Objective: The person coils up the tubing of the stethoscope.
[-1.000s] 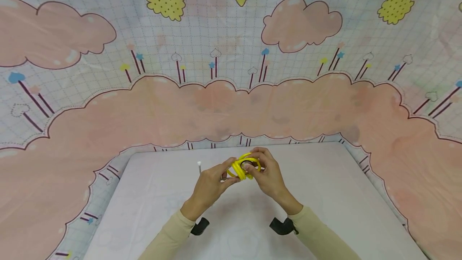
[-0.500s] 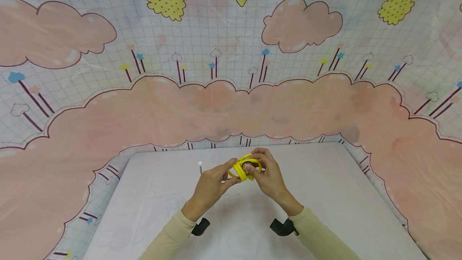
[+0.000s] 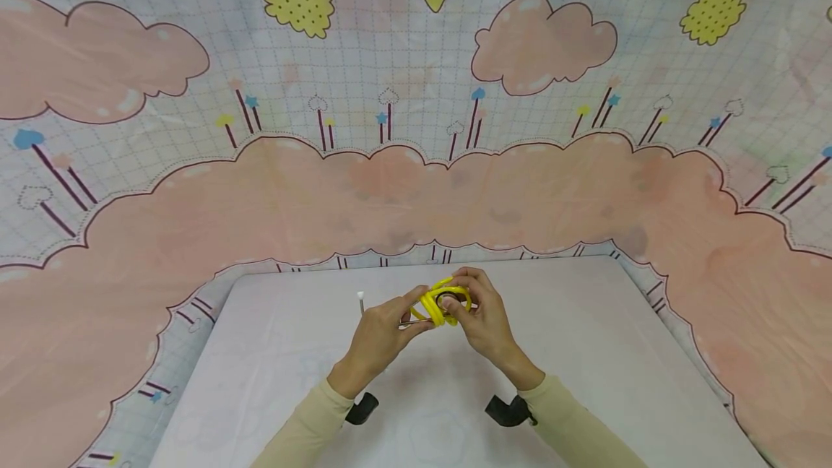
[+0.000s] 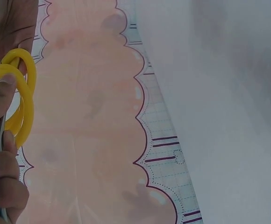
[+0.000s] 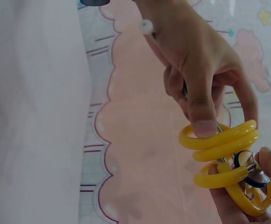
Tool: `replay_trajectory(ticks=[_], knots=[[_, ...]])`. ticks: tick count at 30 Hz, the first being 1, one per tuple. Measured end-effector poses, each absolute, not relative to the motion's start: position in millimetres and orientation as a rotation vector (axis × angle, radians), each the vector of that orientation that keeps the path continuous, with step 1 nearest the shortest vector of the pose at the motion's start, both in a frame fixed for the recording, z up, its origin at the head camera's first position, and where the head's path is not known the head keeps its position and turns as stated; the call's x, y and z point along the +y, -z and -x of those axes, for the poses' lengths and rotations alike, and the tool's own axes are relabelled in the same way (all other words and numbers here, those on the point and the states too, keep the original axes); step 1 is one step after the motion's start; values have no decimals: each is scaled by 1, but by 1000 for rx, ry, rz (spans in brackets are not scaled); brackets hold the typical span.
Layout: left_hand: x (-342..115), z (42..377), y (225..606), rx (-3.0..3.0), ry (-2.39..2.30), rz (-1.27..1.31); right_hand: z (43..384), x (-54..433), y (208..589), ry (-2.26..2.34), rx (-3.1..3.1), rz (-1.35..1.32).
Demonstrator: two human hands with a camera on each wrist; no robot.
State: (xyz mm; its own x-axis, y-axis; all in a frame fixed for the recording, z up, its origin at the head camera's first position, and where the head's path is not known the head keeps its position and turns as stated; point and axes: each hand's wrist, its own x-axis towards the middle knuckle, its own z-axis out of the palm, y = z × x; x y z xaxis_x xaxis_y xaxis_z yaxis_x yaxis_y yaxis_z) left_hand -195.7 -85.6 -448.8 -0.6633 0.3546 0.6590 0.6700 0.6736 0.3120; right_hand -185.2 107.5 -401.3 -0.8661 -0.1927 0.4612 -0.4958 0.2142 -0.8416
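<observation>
A stethoscope with coiled yellow tubing [image 3: 430, 307] is held up between both hands over the table. My left hand [image 3: 375, 334] grips the coils and the metal ear tubes, its thumb pressing on the loops in the right wrist view. One white ear tip [image 5: 146, 26] sticks out behind that hand. My right hand [image 3: 487, 316] pinches the round chest piece [image 5: 252, 170], which has a dark rim and sits beside the loops. In the left wrist view the yellow loops [image 4: 28, 107] appear at the left edge, partly cut off by the frame.
The white tabletop [image 3: 585, 367] spreads beneath both forearms. Behind and around it hangs a cloth printed with pink clouds [image 3: 546, 42]. A black camera mount [image 3: 510, 409] sits at the right wrist, another black mount [image 3: 362, 408] at the left.
Almost nothing differs. Over the first half second the hands and stethoscope shift a few pixels; the hold on it stays the same.
</observation>
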Motion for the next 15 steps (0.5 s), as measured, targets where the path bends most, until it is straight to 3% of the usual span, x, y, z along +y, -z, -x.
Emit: replay_trajectory(ticks=[15], knots=[[-85,197,451,-2343,734,786,186,108,407,-1749,-2186,-635]])
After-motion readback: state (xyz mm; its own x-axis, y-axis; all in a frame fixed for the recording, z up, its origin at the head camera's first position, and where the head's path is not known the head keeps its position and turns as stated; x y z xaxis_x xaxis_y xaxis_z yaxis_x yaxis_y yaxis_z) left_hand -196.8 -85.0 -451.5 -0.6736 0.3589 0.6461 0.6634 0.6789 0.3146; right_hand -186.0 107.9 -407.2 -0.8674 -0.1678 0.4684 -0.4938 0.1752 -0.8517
